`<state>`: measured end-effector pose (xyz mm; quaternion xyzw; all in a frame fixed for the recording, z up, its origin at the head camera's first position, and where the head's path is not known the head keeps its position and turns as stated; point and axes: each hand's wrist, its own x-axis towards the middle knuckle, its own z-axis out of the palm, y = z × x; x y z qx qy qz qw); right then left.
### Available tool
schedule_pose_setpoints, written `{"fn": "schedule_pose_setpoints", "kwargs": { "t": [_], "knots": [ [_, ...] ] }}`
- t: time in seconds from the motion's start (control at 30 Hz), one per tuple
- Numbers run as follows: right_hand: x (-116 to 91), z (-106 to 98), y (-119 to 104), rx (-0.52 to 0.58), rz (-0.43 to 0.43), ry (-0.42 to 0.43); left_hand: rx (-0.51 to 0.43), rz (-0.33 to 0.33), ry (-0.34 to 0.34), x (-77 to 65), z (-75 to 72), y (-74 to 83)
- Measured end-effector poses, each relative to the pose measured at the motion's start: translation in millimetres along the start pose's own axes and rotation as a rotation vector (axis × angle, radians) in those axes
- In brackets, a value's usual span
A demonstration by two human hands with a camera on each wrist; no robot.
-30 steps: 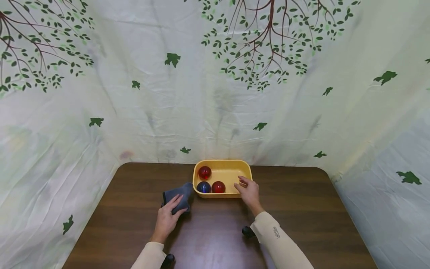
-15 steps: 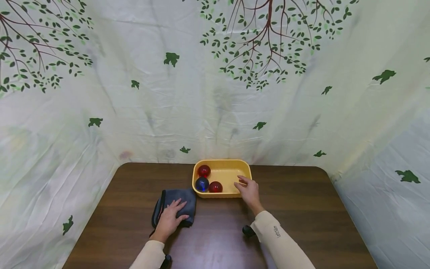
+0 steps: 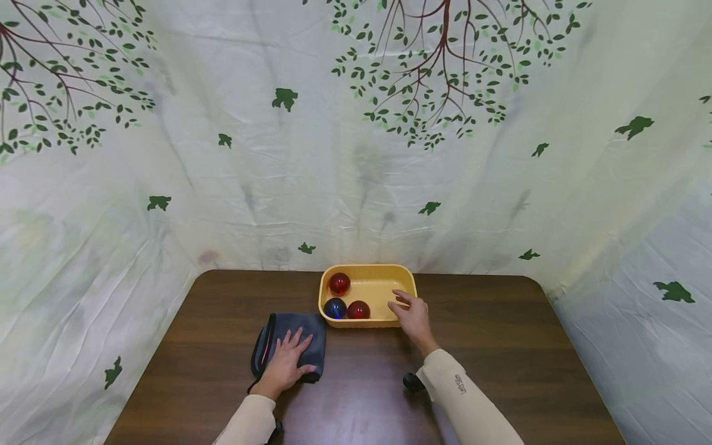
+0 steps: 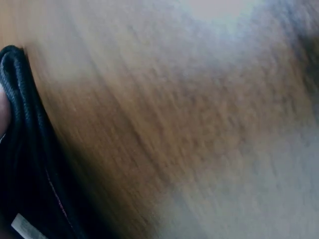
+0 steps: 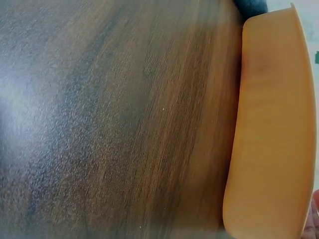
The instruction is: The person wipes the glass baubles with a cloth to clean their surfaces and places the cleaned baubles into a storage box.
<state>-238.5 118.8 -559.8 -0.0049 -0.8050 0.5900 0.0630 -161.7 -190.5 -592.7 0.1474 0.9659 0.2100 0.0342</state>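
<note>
My left hand lies with spread fingers on top of a folded dark blue-grey cloth, which has a black edge and a thin red line. In the left wrist view, stacked dark folds and a pale tag show at the left. The cloth's far right corner is right at a yellow tray. Two red balls and a blue ball are in the tray's left half. My right hand is over the tray's front right corner, fingers loosely bent inside the rim, holding no ball.
The brown wooden table carries the tray near its far edge. Behind it hangs a pale curtain printed with branches and leaves. In the right wrist view the tray's outer wall stands on the table.
The cloth, bunched under my left fingers a second ago, is now laid flatter and wider, with my left hand spread on it. The balls shifted slightly in the tray. My right hand stays put.
</note>
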Motion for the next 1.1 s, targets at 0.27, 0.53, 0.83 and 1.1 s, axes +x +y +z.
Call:
{"fn": "schedule_pose_setpoints", "kwargs": {
  "t": [0.27, 0.53, 0.83, 1.1],
  "knots": [
    [-1, -4, 1, -0.014, 0.000, -0.039, 0.018, -0.048, -0.130, -5.0, -3.9, 2.5],
    [-2, -7, 2, -0.036, -0.040, -0.060, 0.006, -0.087, -0.200, -6.6, -8.4, 5.4],
    [-3, -11, -1, -0.055, -0.054, -0.087, -0.004, -0.087, -0.221, -4.7, -9.0, 3.2],
    [-4, -20, -10, -0.158, -0.087, -0.145, -0.019, -0.074, -0.076, -2.7, -11.3, -1.4]
  ]
}}
